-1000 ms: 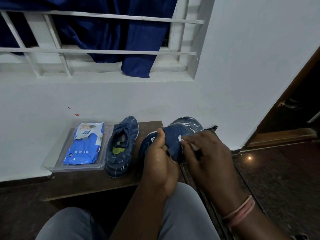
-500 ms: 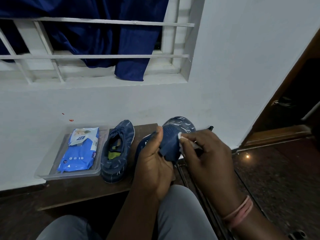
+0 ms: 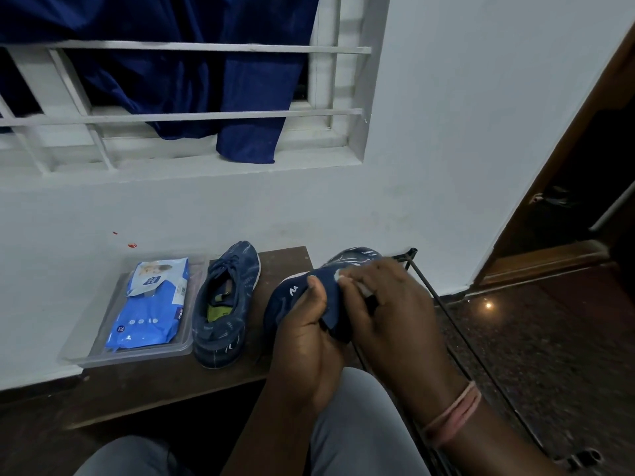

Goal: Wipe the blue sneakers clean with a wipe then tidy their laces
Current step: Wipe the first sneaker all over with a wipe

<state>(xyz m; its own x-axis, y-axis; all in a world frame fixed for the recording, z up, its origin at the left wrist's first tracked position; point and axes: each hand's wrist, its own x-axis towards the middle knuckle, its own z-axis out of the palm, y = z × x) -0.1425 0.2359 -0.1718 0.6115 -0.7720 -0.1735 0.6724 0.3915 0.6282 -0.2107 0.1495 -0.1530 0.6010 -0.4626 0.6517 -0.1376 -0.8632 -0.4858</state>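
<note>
Left hand (image 3: 302,334) grip clamped on held sneaker (image 3: 309,297), frame centre. Right hand (image 3: 388,304) pinches white wipe (image 3: 343,277) against it. Second sneaker (image 3: 225,304) on bench (image 3: 165,379).

Just one cam here, worn on the head, and it looked forward and down. Hands and held sneaker (image 3: 309,297) sat close at lower center, knees along the bottom edge, barred window (image 3: 192,108) filling the upper left.
</note>
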